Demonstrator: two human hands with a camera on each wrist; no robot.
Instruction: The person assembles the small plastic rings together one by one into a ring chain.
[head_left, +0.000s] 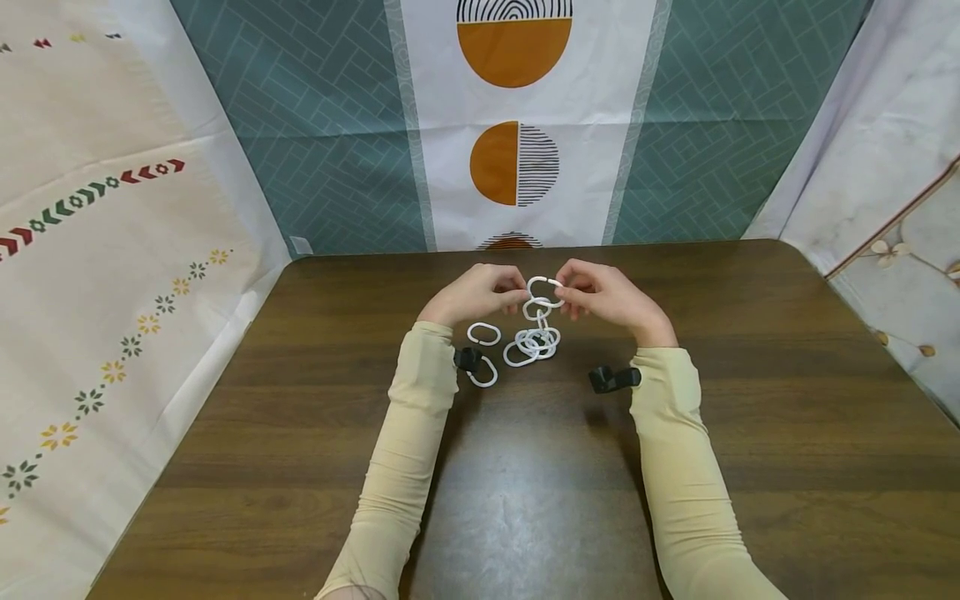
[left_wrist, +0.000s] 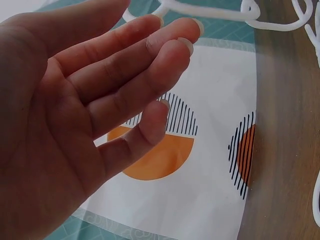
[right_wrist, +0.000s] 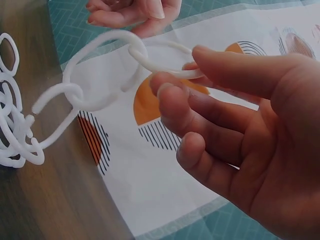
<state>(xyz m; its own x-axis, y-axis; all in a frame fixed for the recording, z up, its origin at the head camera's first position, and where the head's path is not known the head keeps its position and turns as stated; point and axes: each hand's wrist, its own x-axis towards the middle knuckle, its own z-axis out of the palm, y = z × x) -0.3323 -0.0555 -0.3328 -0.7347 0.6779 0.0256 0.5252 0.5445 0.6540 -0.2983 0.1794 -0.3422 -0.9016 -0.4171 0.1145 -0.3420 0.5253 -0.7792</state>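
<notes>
Several white C-shaped links form a chain. The right hand [head_left: 611, 300] pinches its top link [head_left: 546, 279] between thumb and fingers; in the right wrist view, the right hand [right_wrist: 235, 120] holds that link [right_wrist: 167, 70] at one end. At the link's other side is the left hand [head_left: 480, 293], fingertips close to it; whether they touch is unclear. Loosely bent fingers show on the left hand [left_wrist: 100, 100] in the left wrist view. Below the raised link, the chain hangs down to a heap of links [head_left: 536, 343] on the table.
Two separate links, one [head_left: 483, 334] below the left hand and another [head_left: 487, 372] partly behind the black wrist camera [head_left: 468, 359], lie on the brown table [head_left: 540, 500]. Patterned cloths [head_left: 337, 125] hang behind and at the sides.
</notes>
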